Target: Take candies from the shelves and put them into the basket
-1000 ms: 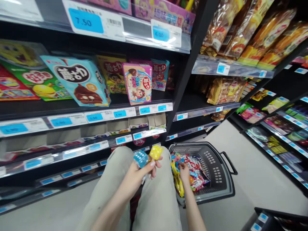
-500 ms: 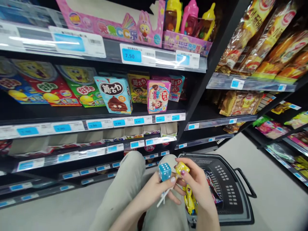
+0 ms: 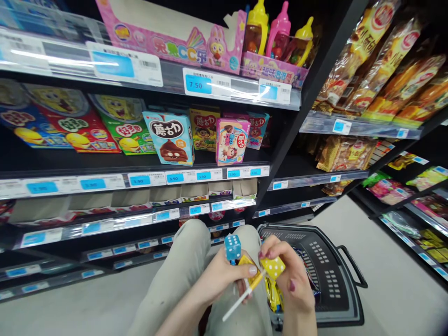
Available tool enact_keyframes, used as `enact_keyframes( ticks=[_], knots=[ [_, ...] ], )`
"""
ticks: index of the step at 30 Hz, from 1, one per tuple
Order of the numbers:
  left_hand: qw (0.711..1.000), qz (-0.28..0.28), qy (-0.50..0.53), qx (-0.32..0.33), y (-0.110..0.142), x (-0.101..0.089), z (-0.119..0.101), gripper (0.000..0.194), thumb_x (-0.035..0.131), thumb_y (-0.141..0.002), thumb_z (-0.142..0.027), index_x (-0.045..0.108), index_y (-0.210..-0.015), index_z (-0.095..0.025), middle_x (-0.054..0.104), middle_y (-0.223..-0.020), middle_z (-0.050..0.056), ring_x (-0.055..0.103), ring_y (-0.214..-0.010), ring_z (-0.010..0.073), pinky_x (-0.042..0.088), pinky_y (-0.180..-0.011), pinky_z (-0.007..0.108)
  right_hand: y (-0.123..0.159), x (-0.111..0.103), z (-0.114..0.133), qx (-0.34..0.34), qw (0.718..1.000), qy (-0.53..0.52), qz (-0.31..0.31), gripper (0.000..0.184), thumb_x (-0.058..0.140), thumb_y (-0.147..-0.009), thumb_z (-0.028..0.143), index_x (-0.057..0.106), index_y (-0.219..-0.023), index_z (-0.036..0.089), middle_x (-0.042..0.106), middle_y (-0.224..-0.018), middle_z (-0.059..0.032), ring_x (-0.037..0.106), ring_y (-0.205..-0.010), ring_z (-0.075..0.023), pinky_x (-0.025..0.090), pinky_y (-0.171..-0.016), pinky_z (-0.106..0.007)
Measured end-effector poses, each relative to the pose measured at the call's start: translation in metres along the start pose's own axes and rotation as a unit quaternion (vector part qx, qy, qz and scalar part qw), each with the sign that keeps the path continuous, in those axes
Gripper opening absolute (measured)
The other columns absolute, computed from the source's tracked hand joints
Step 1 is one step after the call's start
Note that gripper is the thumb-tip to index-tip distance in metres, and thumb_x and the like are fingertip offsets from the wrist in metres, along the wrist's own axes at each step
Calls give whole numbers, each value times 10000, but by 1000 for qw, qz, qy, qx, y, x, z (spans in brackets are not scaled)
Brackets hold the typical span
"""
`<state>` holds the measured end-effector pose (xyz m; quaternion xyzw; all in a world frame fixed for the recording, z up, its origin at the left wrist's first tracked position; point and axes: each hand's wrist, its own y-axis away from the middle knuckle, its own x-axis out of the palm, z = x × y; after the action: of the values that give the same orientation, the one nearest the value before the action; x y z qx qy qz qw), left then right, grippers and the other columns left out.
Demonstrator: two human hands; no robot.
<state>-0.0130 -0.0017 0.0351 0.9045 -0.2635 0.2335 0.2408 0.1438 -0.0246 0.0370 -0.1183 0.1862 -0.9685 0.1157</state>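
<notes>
My left hand (image 3: 224,275) is closed around a blue dice-shaped lollipop (image 3: 233,247) with white dots, which sticks up above the fist. Under the same thumb is an orange-yellow piece (image 3: 257,279), and a white stick (image 3: 235,305) slants down from it. My right hand (image 3: 297,282) pinches a yellow dice-shaped lollipop (image 3: 273,268) with white dots between thumb and fingers. Both hands are close together above my knees, almost touching. How the yellow die joins the orange-yellow piece is hard to make out.
A dark shopping basket (image 3: 332,261) stands on the floor at right, with a yellow package (image 3: 273,294) and other packs inside. Shelves in front carry a blue biscuit box (image 3: 170,138), a pink box (image 3: 233,141) and candy bottles (image 3: 279,32). Bagged bread (image 3: 388,65) fills the right shelf.
The yellow die has moved right and slightly down with my right hand. The orange-yellow piece now shows under my left thumb. The blue die has shifted slightly left.
</notes>
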Motion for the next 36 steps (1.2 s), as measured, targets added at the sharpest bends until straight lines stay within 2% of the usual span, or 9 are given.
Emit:
enact_keyframes(
  ticks=[3, 6, 15, 20, 23, 25, 29, 33, 36],
  knots=[
    [999, -13, -38, 33, 0, -2, -1, 277, 784, -548, -300, 600, -583, -95, 607, -465, 26, 538, -359, 107, 449, -364, 190, -2, 2, 4, 24, 997, 69, -23, 176, 654, -761, 377, 589, -861, 248, 520, -891, -37, 489, -801, -188, 384, -664, -285],
    [999, 0, -33, 19, 2, -5, -3, 310, 757, -584, -367, 596, -616, -105, 613, -472, 29, 544, -361, 119, 443, -358, 200, 0, 2, 7, 41, 995, 86, 3, 27, 599, -810, 236, 572, -812, 237, 516, -967, -49, 505, -819, -185, 391, -684, -300],
    [995, -2, -100, 11, 7, -3, -3, 427, 692, -621, -508, 480, -562, -142, 474, -384, -42, 345, -288, 23, 238, -290, 138, 7, 3, 7, -35, 999, 39, 11, 79, 567, -808, 240, 494, -837, 239, 561, -871, -55, 512, -818, -227, 393, -710, -375],
    [990, -18, -138, 23, 7, -2, -5, 394, 663, -641, -492, 486, -585, -144, 441, -390, -57, 303, -311, 19, 180, -320, 153, 7, 2, 9, -21, 999, 38, -3, 88, 580, -813, 243, 513, -870, 246, 586, -938, -63, 539, -843, -225, 433, -755, -393],
    [980, -56, -185, 38, 4, -5, -7, 346, 659, -655, -456, 515, -598, -146, 439, -404, -62, 319, -331, 38, 225, -341, 168, 10, 2, 14, 55, 996, 71, -15, 136, 552, -839, 228, 494, -956, 266, 564, -1118, -83, 555, -871, -211, 456, -763, -377],
    [963, -108, -234, 74, 2, -9, -9, 286, 652, -679, -407, 572, -612, -140, 507, -459, -36, 423, -397, 76, 321, -397, 187, 11, 2, 17, 106, 985, 133, -18, 214, 530, -846, 196, 466, -1036, 270, 523, -1217, -99, 546, -973, -222, 450, -817, -383],
    [911, -223, -295, 182, 2, -14, -12, 172, 658, -701, -315, 679, -748, -151, 668, -782, 39, 607, -738, 182, 461, -675, 251, 9, 9, 20, 162, 943, 291, 3, 420, 547, -801, 152, 406, -1180, 262, 502, -1263, -94, 451, -1173, -251, 379, -954, -410],
    [916, -183, -309, 179, 9, -9, -13, 208, 714, -646, -282, 690, -815, -163, 662, -854, 47, 608, -796, 204, 474, -709, 268, 3, 21, 15, 179, 905, 387, 15, 430, 551, -763, 139, 401, -1138, 284, 568, -1146, -40, 541, -1043, -228, 427, -874, -366],
    [917, -169, -324, 158, 12, -6, -12, 267, 753, -592, -264, 680, -832, -172, 660, -828, 31, 602, -779, 204, 473, -700, 271, 0, 26, 9, 174, 902, 395, -8, 475, 536, -714, 78, 387, -1114, 285, 586, -1094, -17, 571, -963, -205, 456, -798, -326]
  ],
)
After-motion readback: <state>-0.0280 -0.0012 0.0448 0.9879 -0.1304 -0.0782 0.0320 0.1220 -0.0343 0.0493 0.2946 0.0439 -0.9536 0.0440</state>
